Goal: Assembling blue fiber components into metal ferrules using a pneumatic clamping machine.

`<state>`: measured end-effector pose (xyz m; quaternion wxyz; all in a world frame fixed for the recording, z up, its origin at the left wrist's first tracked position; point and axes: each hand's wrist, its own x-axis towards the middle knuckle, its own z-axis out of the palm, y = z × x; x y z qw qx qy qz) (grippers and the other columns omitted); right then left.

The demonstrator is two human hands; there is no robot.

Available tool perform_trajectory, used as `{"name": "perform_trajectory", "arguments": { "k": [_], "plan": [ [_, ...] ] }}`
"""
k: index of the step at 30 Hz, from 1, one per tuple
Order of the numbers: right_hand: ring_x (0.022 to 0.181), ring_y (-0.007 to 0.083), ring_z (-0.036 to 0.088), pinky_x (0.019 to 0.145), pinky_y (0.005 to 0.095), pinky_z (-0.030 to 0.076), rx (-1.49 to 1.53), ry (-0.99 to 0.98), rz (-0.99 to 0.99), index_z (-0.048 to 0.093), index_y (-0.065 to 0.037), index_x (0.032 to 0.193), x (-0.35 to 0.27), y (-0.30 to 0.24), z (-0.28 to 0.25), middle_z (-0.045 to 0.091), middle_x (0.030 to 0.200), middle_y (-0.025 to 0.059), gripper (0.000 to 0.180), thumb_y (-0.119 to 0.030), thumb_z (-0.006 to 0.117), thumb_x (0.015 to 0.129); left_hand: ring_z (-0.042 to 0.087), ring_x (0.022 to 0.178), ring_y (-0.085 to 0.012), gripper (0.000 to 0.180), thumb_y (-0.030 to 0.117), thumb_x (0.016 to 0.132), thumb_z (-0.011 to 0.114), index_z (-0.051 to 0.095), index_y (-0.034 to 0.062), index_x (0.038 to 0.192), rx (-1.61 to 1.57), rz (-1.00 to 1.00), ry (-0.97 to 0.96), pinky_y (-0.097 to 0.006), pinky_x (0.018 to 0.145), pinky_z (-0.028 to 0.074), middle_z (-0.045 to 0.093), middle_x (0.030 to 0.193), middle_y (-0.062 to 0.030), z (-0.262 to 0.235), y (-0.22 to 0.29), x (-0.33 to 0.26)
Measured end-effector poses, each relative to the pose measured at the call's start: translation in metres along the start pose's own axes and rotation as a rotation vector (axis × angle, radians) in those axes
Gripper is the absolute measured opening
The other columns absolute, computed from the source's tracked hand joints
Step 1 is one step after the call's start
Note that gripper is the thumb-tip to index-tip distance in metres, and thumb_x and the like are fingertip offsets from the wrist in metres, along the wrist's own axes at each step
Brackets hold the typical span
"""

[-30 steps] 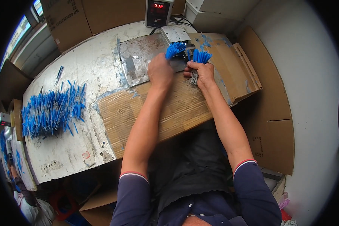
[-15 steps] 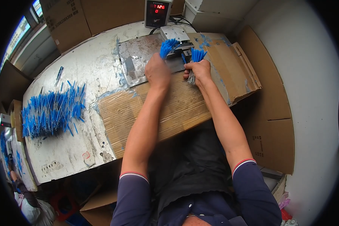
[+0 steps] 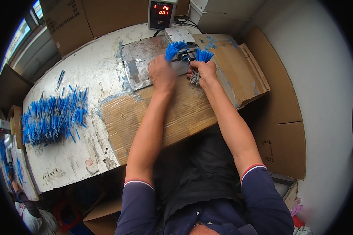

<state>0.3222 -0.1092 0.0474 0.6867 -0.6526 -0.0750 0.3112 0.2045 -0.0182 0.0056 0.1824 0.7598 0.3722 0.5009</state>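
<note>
My left hand (image 3: 162, 74), a little blurred, is closed round a bunch of thin blue sticks (image 3: 175, 49) whose blue ends fan out past the fingers. To its right, my right hand (image 3: 206, 72) grips a second bunch of blue sticks (image 3: 204, 55); silvery wire ends (image 3: 195, 77) hang below that fist. Between and just beyond both bunches sits a small metal device (image 3: 179, 36) with a dark block (image 3: 191, 57) at its front. The right fingertips are close to this block; whether they touch it I cannot tell. The left fingertips are partly hidden.
A big pile of blue sticks with wire ends (image 3: 55, 117) lies on the white worn table (image 3: 94, 70) at left, near a pen (image 3: 60, 79). Flattened cardboard (image 3: 161, 113) covers the near edge. A display box (image 3: 161, 15) with red digits stands behind. Another person's arm (image 3: 15, 186) shows far left.
My right hand has shifted slightly left, and its wire ends are more spread. The left hand still holds its bunch in nearly the same place. The red digits on the display have changed.
</note>
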Motion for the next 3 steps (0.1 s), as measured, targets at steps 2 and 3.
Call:
{"name": "perform_trajectory", "arguments": {
  "k": [2, 3],
  "plan": [
    [0.055, 0.0275, 0.067, 0.048, 0.0399, 0.059, 0.105, -0.041, 0.022, 0.065, 0.006, 0.083, 0.0003, 0.0035, -0.0055, 0.066, 0.071, 0.0174, 0.008, 0.001, 0.070, 0.082, 0.062, 0.093, -0.0353, 0.011, 0.011, 0.090, 0.059, 0.063, 0.0050, 0.098, 0.068, -0.029, -0.119, -0.048, 0.081, 0.045, 0.066, 0.092, -0.0148, -0.0013, -0.0017, -0.0011],
    [0.055, 0.0294, 0.067, 0.048, 0.0420, 0.060, 0.126, -0.063, -0.022, 0.066, 0.005, 0.083, -0.0003, 0.0054, -0.0082, 0.067, 0.073, 0.0196, 0.008, -0.001, 0.070, 0.083, 0.062, 0.093, -0.0352, 0.012, 0.012, 0.090, 0.059, 0.064, 0.0049, 0.099, 0.067, -0.043, -0.155, -0.048, 0.082, 0.045, 0.067, 0.096, -0.0153, -0.0023, 0.0002, -0.0012]
  ]
}}
